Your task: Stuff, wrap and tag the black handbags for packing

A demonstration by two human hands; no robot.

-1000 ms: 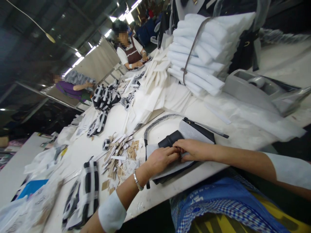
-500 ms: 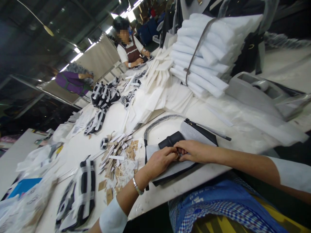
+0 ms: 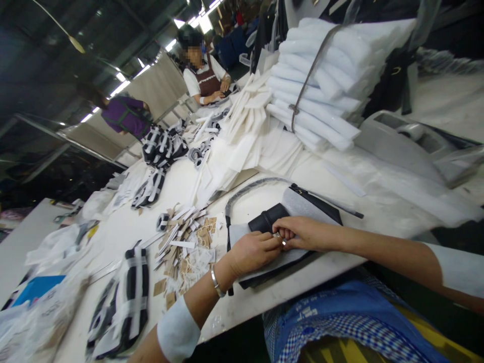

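A black handbag lies flat near the table's front edge, a pale grey sheet over much of it. Its wrapped handle arches away from me. On the bag sits a black strap-like flap. Just below that flap my left hand and my right hand meet, fingers curled and pinched together. A tiny shiny piece shows between the fingertips. What it belongs to is hidden by the fingers.
Paper tags with strings are heaped left of the bag. Wrapped black straps lie farther left. Behind the bag are white sheets and a tied stack of white padding. A co-worker handles something dark across the table.
My fingers have shifted slightly at the same spot, and the shiny piece shows more clearly. In the background, the person in purple has moved right, and the co-worker's hands have changed position.
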